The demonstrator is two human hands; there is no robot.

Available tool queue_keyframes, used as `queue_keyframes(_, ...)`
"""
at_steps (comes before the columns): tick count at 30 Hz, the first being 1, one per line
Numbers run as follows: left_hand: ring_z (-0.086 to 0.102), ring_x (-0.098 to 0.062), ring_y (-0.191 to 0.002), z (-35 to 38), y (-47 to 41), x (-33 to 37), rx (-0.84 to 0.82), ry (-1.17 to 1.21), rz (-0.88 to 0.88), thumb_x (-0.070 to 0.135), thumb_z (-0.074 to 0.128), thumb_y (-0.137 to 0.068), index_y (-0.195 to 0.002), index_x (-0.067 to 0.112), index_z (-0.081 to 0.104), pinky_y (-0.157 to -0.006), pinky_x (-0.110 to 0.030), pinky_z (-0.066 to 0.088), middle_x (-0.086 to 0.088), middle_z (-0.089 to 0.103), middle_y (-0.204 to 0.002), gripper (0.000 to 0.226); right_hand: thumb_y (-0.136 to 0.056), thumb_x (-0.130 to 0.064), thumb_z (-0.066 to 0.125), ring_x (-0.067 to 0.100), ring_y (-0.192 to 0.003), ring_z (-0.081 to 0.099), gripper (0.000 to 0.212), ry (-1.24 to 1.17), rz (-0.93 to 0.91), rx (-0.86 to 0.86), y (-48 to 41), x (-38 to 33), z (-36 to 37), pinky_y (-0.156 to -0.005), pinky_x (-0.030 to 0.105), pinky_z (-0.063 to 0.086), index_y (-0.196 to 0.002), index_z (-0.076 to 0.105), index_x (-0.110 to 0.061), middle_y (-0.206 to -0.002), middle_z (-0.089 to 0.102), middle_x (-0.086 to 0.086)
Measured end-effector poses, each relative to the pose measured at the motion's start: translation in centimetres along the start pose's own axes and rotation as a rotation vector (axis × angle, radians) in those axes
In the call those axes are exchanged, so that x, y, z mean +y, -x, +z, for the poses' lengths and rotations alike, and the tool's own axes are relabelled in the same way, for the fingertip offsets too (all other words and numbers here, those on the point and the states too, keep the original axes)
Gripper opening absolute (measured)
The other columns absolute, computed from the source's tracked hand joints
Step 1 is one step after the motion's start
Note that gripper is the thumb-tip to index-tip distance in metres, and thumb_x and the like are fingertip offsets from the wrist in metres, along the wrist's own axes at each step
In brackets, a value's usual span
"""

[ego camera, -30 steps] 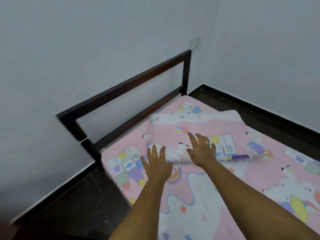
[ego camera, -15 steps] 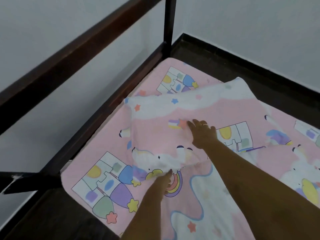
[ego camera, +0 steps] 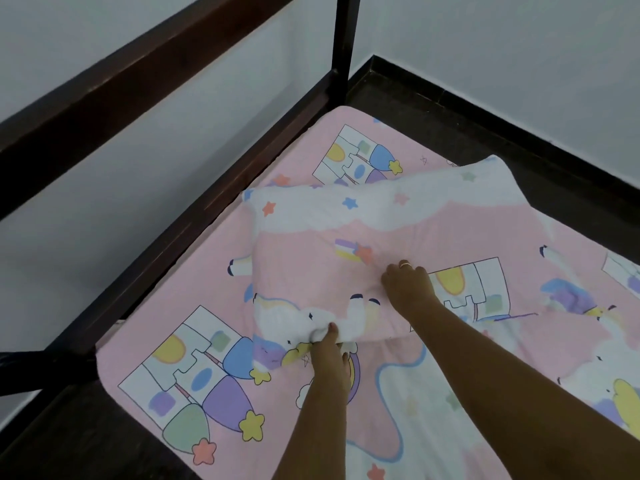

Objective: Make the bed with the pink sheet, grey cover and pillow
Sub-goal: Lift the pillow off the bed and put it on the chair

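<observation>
Head: L hand (ego camera: 329,344), R hand (ego camera: 408,287) on pillow (ego camera: 311,251).

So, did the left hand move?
No. The left hand stays beside the rainbow print on the pink sheet, now gripping the near edge of the pink cartoon-print pillow.

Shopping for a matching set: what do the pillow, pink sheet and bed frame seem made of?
Pillow: soft stuffed fabric, matte print; it bunches where the left hand grips it. Pink sheet: thin matte printed cloth, perhaps cotton; lies flat, faintly creased. Bed frame: probably dark-stained wood, slight sheen, reddish streaks.
</observation>
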State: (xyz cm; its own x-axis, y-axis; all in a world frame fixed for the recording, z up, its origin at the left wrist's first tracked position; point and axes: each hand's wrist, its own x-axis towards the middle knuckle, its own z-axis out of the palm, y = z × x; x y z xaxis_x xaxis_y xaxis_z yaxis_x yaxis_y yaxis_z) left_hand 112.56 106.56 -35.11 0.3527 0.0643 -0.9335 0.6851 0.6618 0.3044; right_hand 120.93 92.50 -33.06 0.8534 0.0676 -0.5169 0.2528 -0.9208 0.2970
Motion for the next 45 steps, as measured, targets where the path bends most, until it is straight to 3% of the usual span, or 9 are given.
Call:
queue_keyframes(3,0.055,-0.018,-0.087,-1.1,0.5,2.1,0.051,0.051,0.106,0.02,0.052,-0.097,-0.121,0.012,0.054,-0.07,-0.025,0.043,-0.001,0.061,-0.094,0.025,-0.095,-0.01,0.037,0.025,-0.119,0.047,0.034,-0.024,-0.116,-0.001,0.7,-0.7,-2.8,-0.088,0.034,0.041,-0.124,0.054,-0.013,-0.125,0.051,0.006)
queue_keyframes(8,0.059,-0.019,-0.08,-4.1,1.4,9.0,0.235,0.336,0.298,0.02,0.052,-0.096,-0.126,0.007,0.054,-0.072,-0.031,0.049,-0.005,0.063,-0.106,0.033,-0.089,-0.01,0.042,0.03,-0.111,0.057,0.033,-0.217,-0.282,-0.065,2.8,-5.0,-9.9,-0.091,0.035,0.045,-0.118,0.058,-0.007,-0.121,0.059,0.012)
queue_keyframes(13,0.062,-0.025,-0.096,-9.7,1.5,15.2,0.343,0.477,0.43,0.02,0.057,-0.091,-0.095,0.012,0.064,-0.082,-0.035,0.051,-0.004,0.065,-0.103,0.011,-0.095,-0.019,0.041,0.033,-0.115,0.052,0.029,-0.453,-0.474,-0.151,5.0,-11.2,-12.6,-0.093,0.035,0.041,-0.115,0.055,-0.004,-0.126,0.054,0.018)
queue_keyframes(17,0.057,-0.023,-0.097,-12.7,0.9,15.5,0.35,0.313,0.397,0.037,0.051,-0.095,-0.12,0.013,0.059,-0.088,-0.035,0.047,-0.004,0.06,-0.11,0.035,-0.094,-0.021,0.042,0.031,-0.111,0.051,0.02,-0.588,-0.533,-0.166,4.8,-15.2,-10.7,-0.091,0.036,0.036,-0.09,0.06,-0.013,-0.117,0.058,0.012)
queue_keyframes(21,0.054,-0.026,-0.112,-13.7,-0.6,11.9,0.354,0.023,0.311,0.052,0.059,-0.086,-0.136,0.021,0.043,-0.099,-0.042,0.042,-0.003,0.054,-0.125,0.061,-0.09,-0.021,0.051,0.027,-0.122,0.043,0.026,-0.802,-0.407,-0.05,2.2,-15.1,-7.9,-0.099,0.033,0.036,-0.113,0.063,-0.023,-0.129,0.05,0.002)
queue_keyframes(29,0.053,-0.028,-0.108,-13.9,-3.0,6.9,0.323,-0.088,0.182,0.047,0.07,-0.079,-0.138,0.016,0.037,-0.095,-0.038,0.045,-0.009,0.054,-0.128,0.075,-0.084,-0.063,0.053,0.032,-0.14,0.019,0.083,-0.604,0.11,-0.116,-4.7,-5.6,-3.1,-0.106,0.049,0.028,-0.15,0.013,-0.032,-0.155,0.017,0.0)
queue_keyframes(33,0.058,-0.028,-0.091,-14.1,-3.8,7.3,0.353,-0.103,0.132,0.054,0.071,-0.074,-0.13,0.013,0.045,-0.085,-0.037,0.051,-0.01,0.061,-0.109,0.074,-0.059,-0.084,0.053,0.032,-0.131,0.038,0.109,-0.835,0.229,-0.285,-5.8,-3.7,-1.0,-0.107,0.052,0.03,-0.146,0.02,-0.027,-0.143,0.043,0.006)
queue_keyframes(37,0.047,-0.018,-0.056,-14.6,-3.3,6.7,0.337,-0.046,0.136,0.056,0.07,-0.074,-0.105,0.01,0.056,-0.053,-0.024,0.04,-0.003,0.053,-0.069,0.057,-0.061,-0.077,0.058,0.029,-0.109,0.056,0.089,-0.996,0.196,-0.243,-3.9,-4.6,-0.8,-0.094,0.039,0.043,-0.125,0.051,-0.016,-0.117,0.062,0.006)
queue_keyframes(45,0.066,-0.03,-0.094,-16.3,2.3,5.3,0.227,0.163,0.188,0.054,0.079,-0.064,-0.116,0.013,0.06,-0.083,-0.041,0.054,-0.009,0.069,-0.107,0.069,-0.067,-0.056,0.077,0.025,-0.092,0.062,0.059,-1.234,0.161,-0.11,2.7,-4.0,-3.8,-0.075,0.032,0.048,-0.104,0.064,-0.011,-0.101,0.067,0.006)
